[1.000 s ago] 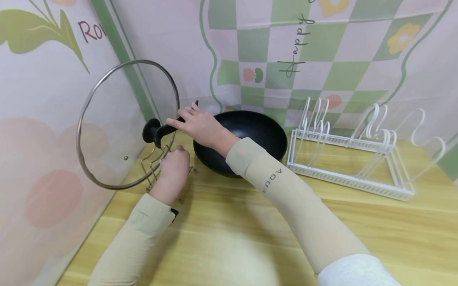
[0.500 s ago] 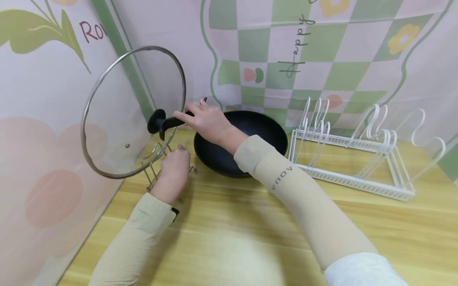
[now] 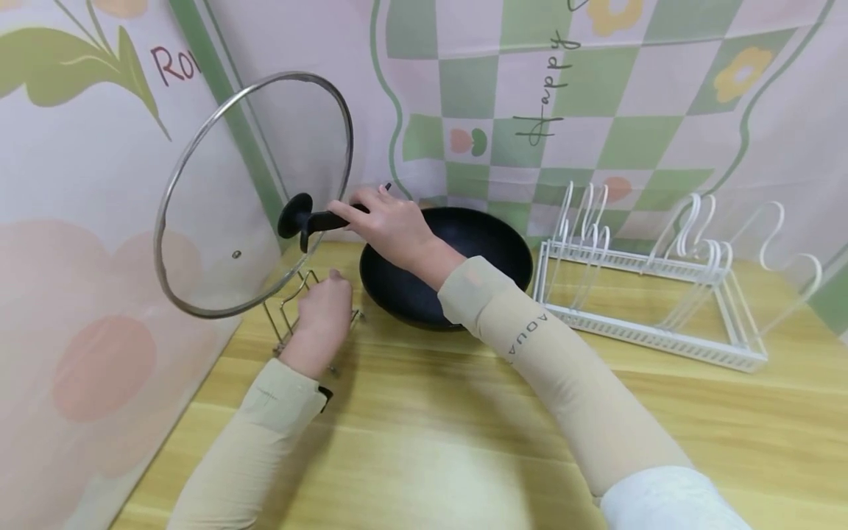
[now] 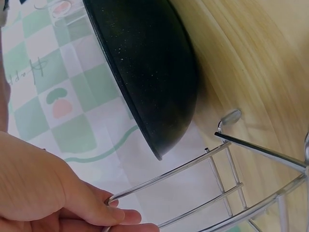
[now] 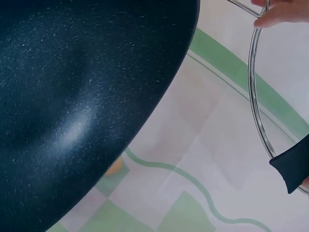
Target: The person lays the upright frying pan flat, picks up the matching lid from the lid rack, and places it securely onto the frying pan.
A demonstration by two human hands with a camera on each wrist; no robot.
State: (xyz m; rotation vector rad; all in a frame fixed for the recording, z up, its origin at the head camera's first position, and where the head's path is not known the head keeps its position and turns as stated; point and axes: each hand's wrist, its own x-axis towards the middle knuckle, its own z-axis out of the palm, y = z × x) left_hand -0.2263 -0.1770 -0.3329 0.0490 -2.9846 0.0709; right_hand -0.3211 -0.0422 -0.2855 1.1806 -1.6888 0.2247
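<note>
A round glass lid (image 3: 248,177) with a steel rim is raised on edge at the left in the head view. My right hand (image 3: 400,228) grips its long black handle (image 3: 326,221), which also shows at the right of the right wrist view (image 5: 295,164). Below the lid, my left hand (image 3: 323,313) holds a metal wire rack (image 3: 272,322) standing on the table. The left wrist view has my thumb and fingers (image 4: 91,205) pinching the top wire of this rack (image 4: 263,151). A black wok (image 3: 480,246) sits just right of the wire rack, partly behind my right wrist.
On the right stands a white dish rack (image 3: 649,333) with upright looped dividers. Patterned cloth walls (image 3: 464,81) close off the back and left side. The table (image 3: 411,434) has a light wood-grain surface.
My right hand has carried the lid upward and a little to the right, raising it farther above the wire rack. My left hand stays on the rack; the wok has not moved.
</note>
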